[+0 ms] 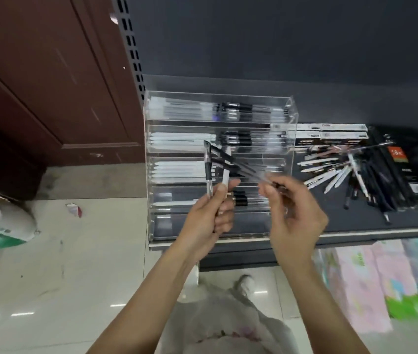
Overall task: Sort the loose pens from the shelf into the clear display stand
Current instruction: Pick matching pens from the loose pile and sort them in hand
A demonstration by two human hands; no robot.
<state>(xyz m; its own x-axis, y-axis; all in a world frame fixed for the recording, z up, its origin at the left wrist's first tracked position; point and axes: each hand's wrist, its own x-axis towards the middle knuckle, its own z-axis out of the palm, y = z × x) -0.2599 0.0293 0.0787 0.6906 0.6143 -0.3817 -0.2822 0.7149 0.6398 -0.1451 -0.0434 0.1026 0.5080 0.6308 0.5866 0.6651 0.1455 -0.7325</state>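
Pens held before the clear display stand (289,116)

Its tiers held white and black pens; left hand (209,221) gripped two pens (208,175), right hand (294,213) pinched one black pen (238,167).

A: Light is even and fairly bright; ceiling lamps glint as small white streaks on the glossy floor (49,290).

B: The wide lens bends the edges. The right hand (292,215) and the clear display stand (220,162) look soft, smeared by motion.
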